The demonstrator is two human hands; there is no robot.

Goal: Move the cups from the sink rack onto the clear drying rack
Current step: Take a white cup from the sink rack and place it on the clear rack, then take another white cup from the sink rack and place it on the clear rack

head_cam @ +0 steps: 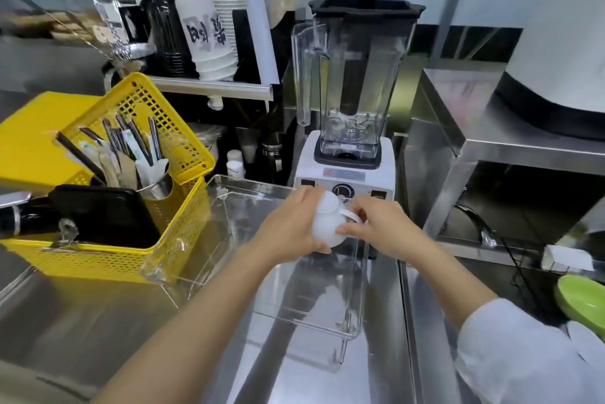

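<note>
A white cup (325, 218) with a handle is held bottom-up above the far end of the clear drying rack (355, 312). My left hand (291, 226) wraps the cup's body from the left. My right hand (379, 230) pinches the handle and rim from the right. The clear acrylic rack stands on the steel counter in front of me and holds nothing that I can see. The sink rack is out of sight.
A blender (352, 86) stands just behind the rack. A yellow basket (183, 154) with straws, a steel cup and a black tray sits to the left. Stacked paper cups (212, 33) are on a shelf behind. A green bowl (581, 300) lies at the right edge beside a steel shelf unit (510, 145).
</note>
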